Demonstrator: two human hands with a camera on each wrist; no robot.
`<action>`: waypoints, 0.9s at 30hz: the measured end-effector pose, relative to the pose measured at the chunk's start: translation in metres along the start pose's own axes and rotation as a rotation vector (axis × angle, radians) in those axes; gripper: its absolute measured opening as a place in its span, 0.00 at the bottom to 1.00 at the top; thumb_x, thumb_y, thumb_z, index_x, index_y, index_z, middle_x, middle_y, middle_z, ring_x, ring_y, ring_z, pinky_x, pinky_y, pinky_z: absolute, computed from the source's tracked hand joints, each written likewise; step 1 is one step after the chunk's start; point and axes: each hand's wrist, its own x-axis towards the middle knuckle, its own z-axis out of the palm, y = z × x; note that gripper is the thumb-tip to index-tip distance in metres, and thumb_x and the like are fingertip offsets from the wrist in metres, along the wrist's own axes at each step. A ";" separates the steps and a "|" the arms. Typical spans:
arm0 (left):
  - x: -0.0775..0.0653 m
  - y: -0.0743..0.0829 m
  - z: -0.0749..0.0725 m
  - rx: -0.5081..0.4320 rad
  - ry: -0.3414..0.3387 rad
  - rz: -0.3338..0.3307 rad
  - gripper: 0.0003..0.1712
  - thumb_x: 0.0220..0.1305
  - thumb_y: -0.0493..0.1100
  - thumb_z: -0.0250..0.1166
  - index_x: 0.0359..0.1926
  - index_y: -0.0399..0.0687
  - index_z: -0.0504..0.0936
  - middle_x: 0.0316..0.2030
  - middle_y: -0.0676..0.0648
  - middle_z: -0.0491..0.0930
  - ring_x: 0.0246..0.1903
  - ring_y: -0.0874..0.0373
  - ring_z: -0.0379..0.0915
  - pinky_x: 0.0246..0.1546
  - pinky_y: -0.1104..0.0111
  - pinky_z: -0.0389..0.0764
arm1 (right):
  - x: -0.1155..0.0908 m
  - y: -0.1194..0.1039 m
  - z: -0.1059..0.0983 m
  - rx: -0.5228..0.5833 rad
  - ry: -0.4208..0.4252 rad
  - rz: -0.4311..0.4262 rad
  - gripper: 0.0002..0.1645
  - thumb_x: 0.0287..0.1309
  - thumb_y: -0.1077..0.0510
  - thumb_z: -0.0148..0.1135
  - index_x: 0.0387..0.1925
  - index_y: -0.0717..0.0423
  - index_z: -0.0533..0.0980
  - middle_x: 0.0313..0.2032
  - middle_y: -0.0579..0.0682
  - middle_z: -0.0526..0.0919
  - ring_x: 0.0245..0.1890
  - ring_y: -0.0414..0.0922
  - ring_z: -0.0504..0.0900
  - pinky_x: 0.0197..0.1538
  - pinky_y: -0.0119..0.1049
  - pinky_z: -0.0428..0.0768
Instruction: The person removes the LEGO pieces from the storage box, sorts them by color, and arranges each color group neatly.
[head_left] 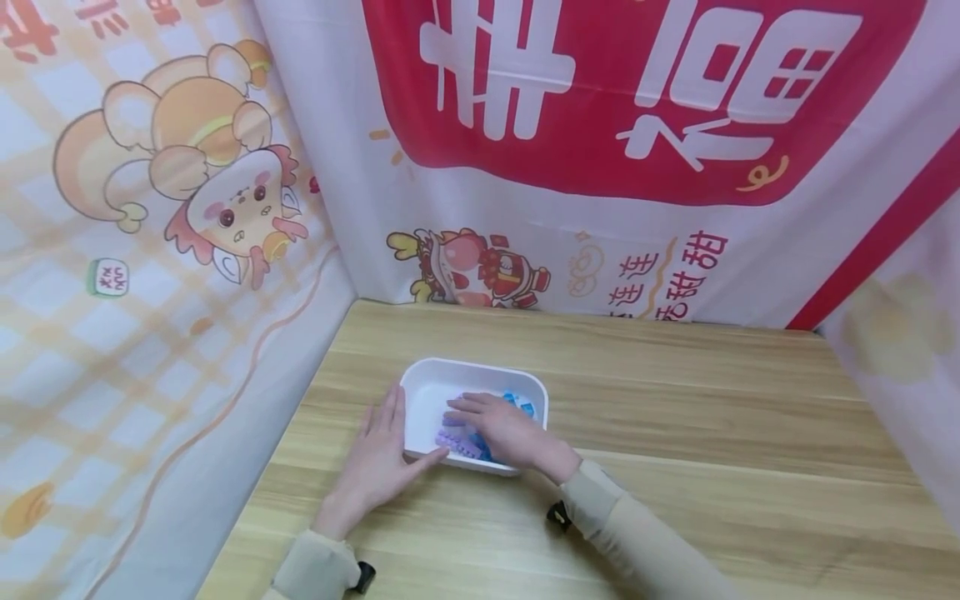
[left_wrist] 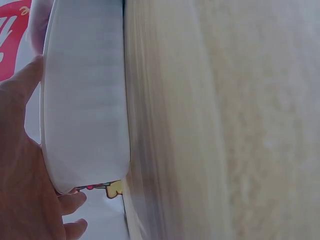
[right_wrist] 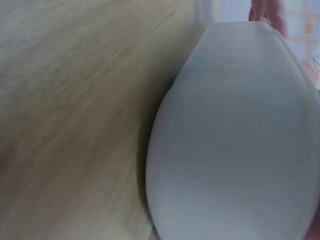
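While wrist views catch white tub's (head_left: 423,408) outside on desk (head_left: 750,400), only head view shows purple bricks (head_left: 457,442) and blue bricks (head_left: 528,409) inside, toward right. Left grip (head_left: 378,465) spread against tub's left end; right grip (head_left: 504,426) over bricks, cannot tell if pinching.

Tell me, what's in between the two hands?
In the head view, part of the white box, with some purple pieces inside, lies between the left hand and right hand.

I see open tabletop (head_left: 712,400) right of the white tray (head_left: 423,408); the left hand (head_left: 378,461) blocks its near-left corner, the right hand (head_left: 504,426) overhangs its right half.
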 end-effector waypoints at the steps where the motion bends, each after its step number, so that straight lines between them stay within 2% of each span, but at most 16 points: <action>1: 0.000 0.000 0.001 -0.001 -0.001 0.000 0.77 0.67 0.86 0.58 0.88 0.31 0.41 0.89 0.31 0.41 0.87 0.33 0.48 0.89 0.38 0.50 | 0.002 -0.001 0.000 -0.011 -0.026 -0.005 0.35 0.73 0.71 0.61 0.77 0.49 0.76 0.79 0.51 0.76 0.81 0.56 0.73 0.86 0.54 0.70; 4: 0.000 0.000 0.002 -0.006 -0.006 0.004 0.77 0.67 0.86 0.58 0.88 0.31 0.40 0.89 0.31 0.41 0.87 0.33 0.48 0.89 0.39 0.50 | 0.007 -0.003 0.002 -0.049 -0.077 -0.024 0.33 0.74 0.70 0.62 0.75 0.48 0.78 0.77 0.49 0.78 0.80 0.55 0.74 0.85 0.53 0.72; 7: 0.000 -0.001 0.003 -0.005 -0.011 0.000 0.77 0.67 0.86 0.58 0.88 0.32 0.39 0.89 0.32 0.40 0.87 0.33 0.47 0.90 0.39 0.49 | 0.012 -0.005 0.006 -0.066 -0.090 -0.006 0.28 0.76 0.67 0.63 0.72 0.49 0.81 0.74 0.50 0.82 0.77 0.53 0.78 0.83 0.50 0.76; 13: -0.002 -0.002 0.002 -0.003 -0.008 -0.011 0.77 0.67 0.86 0.57 0.88 0.32 0.39 0.89 0.32 0.40 0.87 0.34 0.47 0.90 0.40 0.49 | 0.020 -0.007 0.010 -0.085 -0.016 0.028 0.22 0.75 0.63 0.66 0.67 0.55 0.84 0.64 0.56 0.87 0.64 0.52 0.87 0.71 0.46 0.87; 16: -0.002 -0.001 0.002 -0.010 -0.013 -0.014 0.77 0.66 0.86 0.57 0.88 0.33 0.39 0.89 0.32 0.40 0.87 0.33 0.47 0.90 0.39 0.49 | 0.021 -0.005 0.012 -0.090 0.017 0.074 0.22 0.76 0.58 0.68 0.67 0.56 0.84 0.62 0.56 0.88 0.62 0.51 0.87 0.71 0.47 0.86; 20: -0.002 -0.001 0.002 -0.016 -0.020 -0.019 0.78 0.66 0.87 0.57 0.88 0.34 0.38 0.89 0.33 0.39 0.87 0.33 0.47 0.90 0.39 0.48 | 0.020 -0.002 0.012 -0.111 0.034 0.121 0.24 0.70 0.53 0.75 0.64 0.54 0.85 0.63 0.53 0.87 0.64 0.50 0.84 0.73 0.49 0.83; 27: -0.002 -0.001 0.002 -0.018 -0.024 -0.026 0.77 0.66 0.86 0.58 0.88 0.34 0.38 0.89 0.33 0.39 0.88 0.34 0.46 0.90 0.41 0.48 | 0.022 0.002 0.011 -0.109 0.036 0.106 0.22 0.64 0.53 0.79 0.58 0.52 0.88 0.63 0.51 0.88 0.63 0.50 0.83 0.71 0.50 0.83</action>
